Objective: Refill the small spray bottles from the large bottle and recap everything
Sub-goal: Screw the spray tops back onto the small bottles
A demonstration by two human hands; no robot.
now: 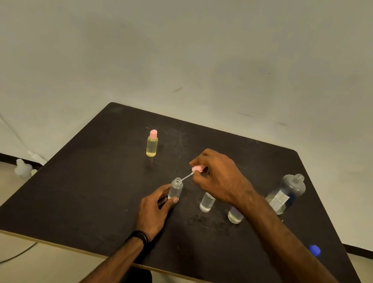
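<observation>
A person is recapping a small clear bottle at a dark bench, the refilling of this one apparently done; the right hand is pinching a pink spray cap between thumb and fingertips, its thin dip tube slanting down so that its tip is sitting at the bottle's open mouth; the left hand is gripping the bottle low on its body, thumb across the front, keeping it upright on the bench. The step in hand looks to be feeding the tube into the neck; the next move is calling for the cap to be swung upright over the mouth, lowered until the tube is fully inside, then twisted onto the threads while the left hand is steadying the base. Just right of the held bottle, two more small clear bottles are standing, their tops hidden behind the right wrist, so whether they are capped cannot be told; well right of it, the large bottle is standing uncapped, liquid low inside; a blue cap is lying near the bench's edge, further right and nearer the person. Beyond the held bottle and to its left, a yellow-filled bottle is standing with its pink cap already on.
</observation>
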